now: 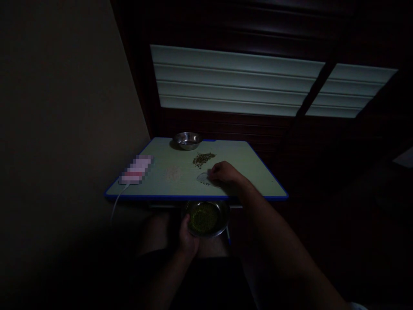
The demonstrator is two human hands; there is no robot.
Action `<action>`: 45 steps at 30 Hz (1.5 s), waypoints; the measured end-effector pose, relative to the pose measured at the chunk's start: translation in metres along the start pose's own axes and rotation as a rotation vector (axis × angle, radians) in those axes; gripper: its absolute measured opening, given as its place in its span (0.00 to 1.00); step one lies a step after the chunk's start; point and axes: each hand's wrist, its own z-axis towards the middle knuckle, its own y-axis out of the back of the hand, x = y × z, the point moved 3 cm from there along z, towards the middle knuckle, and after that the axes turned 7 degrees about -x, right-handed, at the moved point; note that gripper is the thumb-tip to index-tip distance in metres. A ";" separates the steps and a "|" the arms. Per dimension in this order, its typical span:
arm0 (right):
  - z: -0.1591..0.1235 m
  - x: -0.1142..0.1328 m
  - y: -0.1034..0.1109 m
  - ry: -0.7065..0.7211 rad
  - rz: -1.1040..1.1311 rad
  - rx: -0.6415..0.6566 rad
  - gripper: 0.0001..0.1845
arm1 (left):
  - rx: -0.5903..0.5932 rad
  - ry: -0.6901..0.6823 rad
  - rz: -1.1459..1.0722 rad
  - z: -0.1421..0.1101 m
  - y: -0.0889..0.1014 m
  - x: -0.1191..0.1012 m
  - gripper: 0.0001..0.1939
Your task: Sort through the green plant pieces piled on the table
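Note:
Below the table's front edge, my left hand (188, 239) grips the near left rim of a metal bowl (224, 226), thumb over the edge. Small green grains or beans (204, 218) fill much of it. Over the table, my right hand (224, 172) is closed, its fingertips pinching a thin, see-through curved piece (203, 176) that lies low against the tabletop; its exact kind is unclear. A few small grains (204, 183) show along its near edge. Just beyond it is a loose pile of brownish-green grains (203, 159). Left of the piece, pale grains (172, 173) are spread thinly.
The pale tabletop (240, 150) has a blue rim. A second metal bowl (187, 141) stands at its back left. A blurred-out pink phone-like object (137, 168) with a white cable (116, 204) lies at the left. Wall and dark louvred doors (232, 82) bound the table.

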 end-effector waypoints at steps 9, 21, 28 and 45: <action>-0.018 0.016 -0.014 0.028 0.045 0.308 0.05 | 0.000 -0.056 -0.015 -0.002 -0.003 0.002 0.15; -0.033 0.020 -0.010 0.056 0.027 0.344 0.05 | 0.016 -0.080 -0.001 -0.001 -0.005 0.002 0.14; -0.033 0.023 -0.004 0.074 0.060 0.402 0.06 | -0.018 -0.043 -0.011 -0.001 -0.004 0.003 0.13; 0.043 -0.021 0.009 0.193 0.103 -0.462 0.05 | 0.013 -0.022 -0.004 -0.001 0.001 0.002 0.17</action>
